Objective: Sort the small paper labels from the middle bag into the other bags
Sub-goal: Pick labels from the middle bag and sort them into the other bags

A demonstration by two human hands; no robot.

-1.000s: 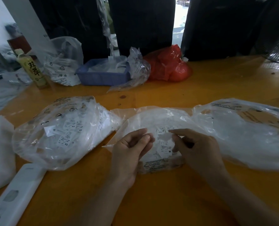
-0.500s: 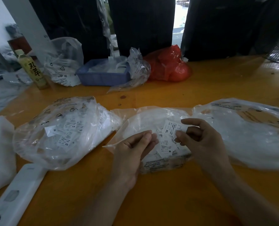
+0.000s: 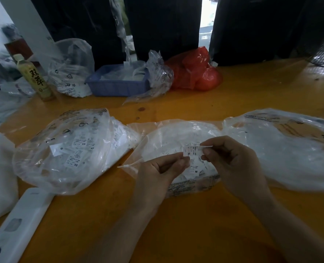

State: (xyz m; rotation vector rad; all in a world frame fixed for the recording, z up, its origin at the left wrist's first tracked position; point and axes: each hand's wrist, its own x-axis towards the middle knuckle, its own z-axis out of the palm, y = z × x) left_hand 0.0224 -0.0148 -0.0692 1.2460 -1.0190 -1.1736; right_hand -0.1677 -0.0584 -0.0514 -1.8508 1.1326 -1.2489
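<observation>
Both hands pinch one small paper label (image 3: 192,151) marked XL: the left hand (image 3: 162,170) holds its near-left corner between thumb and fingertip, and the right hand (image 3: 231,160) grips its right end with curled fingers. The label is held just above the middle bag (image 3: 168,137), a clear plastic bag lying on the table with more labels inside, one reading M. To the left lies another clear bag (image 3: 68,149) holding labels marked XS, touching the middle one at its edge; to the right lies a third clear bag (image 3: 290,149), its contents too blurred to read. All three rest on an orange-yellow wooden table (image 3: 195,224) with a glossy top. Farther back stand a blue plastic tray (image 3: 117,86), a red plastic bag (image 3: 195,73), crumpled clear bags and a yellow drink bottle (image 3: 34,78). A white flat device (image 3: 19,224) lies at the near-left corner. Behind the table hang dark curtains (image 3: 165,25), with daylight showing through a gap between them.
</observation>
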